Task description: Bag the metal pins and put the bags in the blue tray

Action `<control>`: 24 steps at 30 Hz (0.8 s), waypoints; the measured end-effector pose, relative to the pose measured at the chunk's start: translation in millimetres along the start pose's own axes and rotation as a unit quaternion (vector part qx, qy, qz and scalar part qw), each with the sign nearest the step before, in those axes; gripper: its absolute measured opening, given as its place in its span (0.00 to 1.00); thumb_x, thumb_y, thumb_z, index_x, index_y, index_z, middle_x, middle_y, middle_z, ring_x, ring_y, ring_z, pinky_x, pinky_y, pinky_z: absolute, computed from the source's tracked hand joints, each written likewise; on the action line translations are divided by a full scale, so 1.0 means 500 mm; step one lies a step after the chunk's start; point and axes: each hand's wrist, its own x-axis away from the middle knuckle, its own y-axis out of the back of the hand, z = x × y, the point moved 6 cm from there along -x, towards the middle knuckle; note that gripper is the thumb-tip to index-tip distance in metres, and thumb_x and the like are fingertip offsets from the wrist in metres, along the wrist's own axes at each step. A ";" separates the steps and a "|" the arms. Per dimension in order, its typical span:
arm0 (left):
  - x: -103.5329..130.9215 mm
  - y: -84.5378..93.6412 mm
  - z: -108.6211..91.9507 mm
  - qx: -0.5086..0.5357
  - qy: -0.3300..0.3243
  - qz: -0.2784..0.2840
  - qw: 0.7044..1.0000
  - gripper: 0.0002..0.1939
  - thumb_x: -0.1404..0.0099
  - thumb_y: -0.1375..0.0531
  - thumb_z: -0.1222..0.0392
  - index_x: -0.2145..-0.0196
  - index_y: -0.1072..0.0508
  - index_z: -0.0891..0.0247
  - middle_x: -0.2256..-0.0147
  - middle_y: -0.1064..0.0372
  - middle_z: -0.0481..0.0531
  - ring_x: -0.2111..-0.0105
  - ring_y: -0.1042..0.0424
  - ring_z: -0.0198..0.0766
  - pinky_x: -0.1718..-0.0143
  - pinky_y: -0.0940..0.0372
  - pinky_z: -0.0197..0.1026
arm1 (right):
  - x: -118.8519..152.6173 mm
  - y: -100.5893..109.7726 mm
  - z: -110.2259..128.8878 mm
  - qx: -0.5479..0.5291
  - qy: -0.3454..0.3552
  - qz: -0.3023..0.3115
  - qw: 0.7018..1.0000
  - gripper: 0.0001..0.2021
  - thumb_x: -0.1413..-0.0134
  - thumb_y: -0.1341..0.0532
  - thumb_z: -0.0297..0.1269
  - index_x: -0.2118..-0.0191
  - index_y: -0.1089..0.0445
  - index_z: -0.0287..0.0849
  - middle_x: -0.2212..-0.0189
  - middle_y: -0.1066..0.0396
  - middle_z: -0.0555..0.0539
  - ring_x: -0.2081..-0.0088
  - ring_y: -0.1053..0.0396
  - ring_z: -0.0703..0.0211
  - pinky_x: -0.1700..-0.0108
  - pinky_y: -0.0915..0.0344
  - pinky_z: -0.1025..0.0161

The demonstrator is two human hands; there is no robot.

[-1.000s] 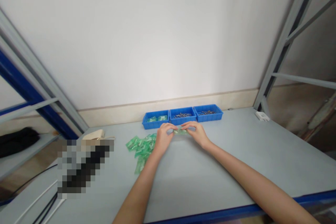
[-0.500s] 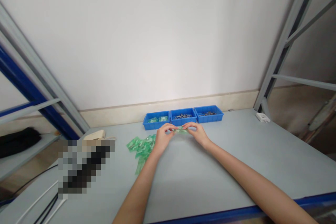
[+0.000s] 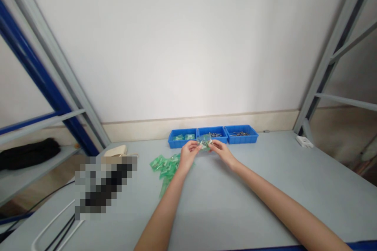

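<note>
Between my two hands a small clear green plastic bag is held up, with small pieces showing inside it. My left hand pinches its left side, and my right hand pinches its right side. Behind the bag stand three blue bins in a row. The left bin holds small greenish bags. Thin metal pieces lie in the middle bin and in the right bin. A pile of green plastic bags lies beside my left forearm, which partly hides it.
A cream-coloured box-like object lies at the left of the grey table, near a blurred-out patch and several cables. A white plug-like object sits at the far right. Metal frame posts rise on both sides.
The bag between my hands has turned upright, so its face and contents show more clearly. Both hands still pinch it. The whole view has shifted slightly.
</note>
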 end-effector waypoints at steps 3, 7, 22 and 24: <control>-0.007 0.017 -0.002 0.019 -0.019 -0.035 0.999 0.18 0.57 0.33 0.53 0.72 0.31 0.66 0.78 0.31 0.48 0.79 0.32 0.34 0.77 0.38 0.34 | -0.037 -0.015 -0.001 0.028 -0.005 -0.006 1.000 0.16 0.61 0.37 0.49 0.74 0.34 0.40 0.77 0.34 0.51 0.74 0.37 0.63 0.68 0.40 0.64; -0.019 0.064 -0.003 0.032 -0.058 -0.123 0.990 0.21 0.51 0.36 0.52 0.61 0.32 0.66 0.76 0.30 0.49 0.78 0.31 0.34 0.74 0.36 0.36 | -0.113 -0.051 0.006 0.180 -0.049 -0.004 0.982 0.17 0.56 0.40 0.51 0.77 0.33 0.38 0.81 0.35 0.52 0.76 0.37 0.63 0.71 0.41 0.66; -0.020 0.220 0.021 0.065 0.038 -0.314 0.946 0.07 0.49 0.45 0.62 0.69 0.33 0.63 0.72 0.28 0.50 0.73 0.29 0.36 0.71 0.37 0.37 | -0.214 -0.144 0.032 0.571 -0.108 -0.031 0.813 0.10 0.52 0.40 0.29 0.62 0.28 0.35 0.61 0.27 0.35 0.56 0.31 0.46 0.58 0.38 0.59; -0.021 0.222 0.020 0.069 0.035 -0.314 0.946 0.07 0.50 0.45 0.61 0.71 0.32 0.63 0.72 0.28 0.51 0.72 0.28 0.38 0.71 0.37 0.38 | -0.212 -0.155 0.050 0.597 -0.084 -0.016 0.798 0.09 0.51 0.41 0.28 0.63 0.28 0.32 0.61 0.28 0.32 0.56 0.31 0.44 0.58 0.38 0.58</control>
